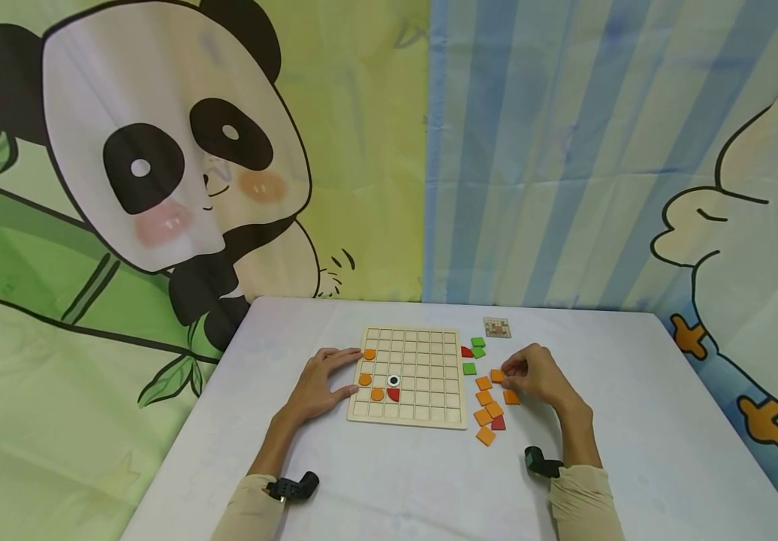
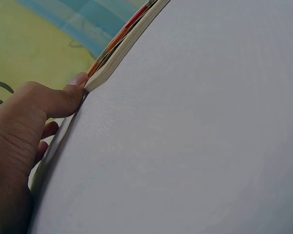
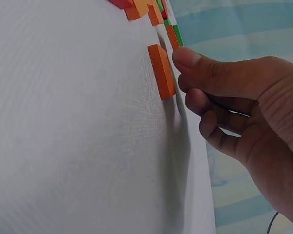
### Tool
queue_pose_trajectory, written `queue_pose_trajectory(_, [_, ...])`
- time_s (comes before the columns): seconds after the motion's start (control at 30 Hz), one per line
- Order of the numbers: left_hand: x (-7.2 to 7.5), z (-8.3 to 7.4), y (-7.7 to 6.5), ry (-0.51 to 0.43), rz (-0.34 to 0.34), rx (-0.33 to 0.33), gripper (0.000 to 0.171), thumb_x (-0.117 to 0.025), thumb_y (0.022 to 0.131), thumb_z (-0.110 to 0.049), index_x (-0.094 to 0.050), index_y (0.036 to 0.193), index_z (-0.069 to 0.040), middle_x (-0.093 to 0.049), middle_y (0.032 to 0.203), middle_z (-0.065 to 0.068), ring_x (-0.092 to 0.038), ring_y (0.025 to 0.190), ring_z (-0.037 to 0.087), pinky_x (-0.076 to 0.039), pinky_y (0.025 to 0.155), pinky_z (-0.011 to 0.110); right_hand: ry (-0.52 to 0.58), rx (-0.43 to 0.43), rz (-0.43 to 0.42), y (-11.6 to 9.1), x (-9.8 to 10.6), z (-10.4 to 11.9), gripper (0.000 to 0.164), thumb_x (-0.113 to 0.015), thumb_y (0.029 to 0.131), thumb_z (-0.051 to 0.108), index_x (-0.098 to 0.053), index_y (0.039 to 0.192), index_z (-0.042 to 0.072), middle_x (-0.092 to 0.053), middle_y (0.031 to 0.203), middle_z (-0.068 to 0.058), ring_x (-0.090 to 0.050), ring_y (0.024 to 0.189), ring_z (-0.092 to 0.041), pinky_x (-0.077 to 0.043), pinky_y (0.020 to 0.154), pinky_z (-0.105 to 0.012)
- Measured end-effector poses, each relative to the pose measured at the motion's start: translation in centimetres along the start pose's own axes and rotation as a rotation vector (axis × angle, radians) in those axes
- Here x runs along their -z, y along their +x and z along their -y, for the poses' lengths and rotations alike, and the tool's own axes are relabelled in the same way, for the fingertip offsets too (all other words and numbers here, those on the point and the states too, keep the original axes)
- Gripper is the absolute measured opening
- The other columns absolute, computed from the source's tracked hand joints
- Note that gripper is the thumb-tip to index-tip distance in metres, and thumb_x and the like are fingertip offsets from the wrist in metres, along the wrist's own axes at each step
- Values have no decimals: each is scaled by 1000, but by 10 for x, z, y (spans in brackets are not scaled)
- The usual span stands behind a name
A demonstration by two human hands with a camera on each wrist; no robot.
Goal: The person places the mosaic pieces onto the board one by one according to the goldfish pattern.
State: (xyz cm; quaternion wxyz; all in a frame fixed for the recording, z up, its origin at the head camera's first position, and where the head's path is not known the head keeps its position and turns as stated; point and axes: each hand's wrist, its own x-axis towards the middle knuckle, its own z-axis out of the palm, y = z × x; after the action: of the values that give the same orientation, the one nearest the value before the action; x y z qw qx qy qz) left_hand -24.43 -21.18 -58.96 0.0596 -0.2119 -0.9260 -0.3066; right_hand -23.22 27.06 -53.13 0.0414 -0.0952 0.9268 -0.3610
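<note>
A pale wooden grid board (image 1: pixel 423 409) lies on the table. My left hand (image 1: pixel 318 383) rests at its left side, fingertips and thumb spread along the edge; the left wrist view shows the thumb (image 2: pixel 66 100) against the rim. On the board sit three orange round pieces, a white disc with a black centre (image 1: pixel 393 381) and a red quarter-round piece (image 1: pixel 393 394). To the right of the board, my right hand (image 1: pixel 539 374) pinches an orange square tile (image 1: pixel 496 376) between thumb and fingertips. Another orange tile (image 1: pixel 511 397) lies just below those fingers.
Several loose orange tiles (image 1: pixel 483 418) lie right of the board, with a red piece (image 1: pixel 499 423) among them. Green tiles (image 1: pixel 470 369) and a red piece (image 1: pixel 466 352) lie farther back. A small patterned card (image 1: pixel 497 327) is near the table's far edge.
</note>
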Motion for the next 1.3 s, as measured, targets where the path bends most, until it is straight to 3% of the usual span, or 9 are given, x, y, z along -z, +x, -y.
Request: queue_pose_trajectory(1.3, [-2, 2, 1, -9, -15, -16, 68, -90, 90, -33, -64, 154, -31, -60, 161, -10, -53, 142, 27, -41, 118, 60, 43, 15, -7, 9, -11, 21, 19, -89, 87, 0, -85, 106, 1, -78, 92, -7, -64, 77, -19, -59, 70, -23])
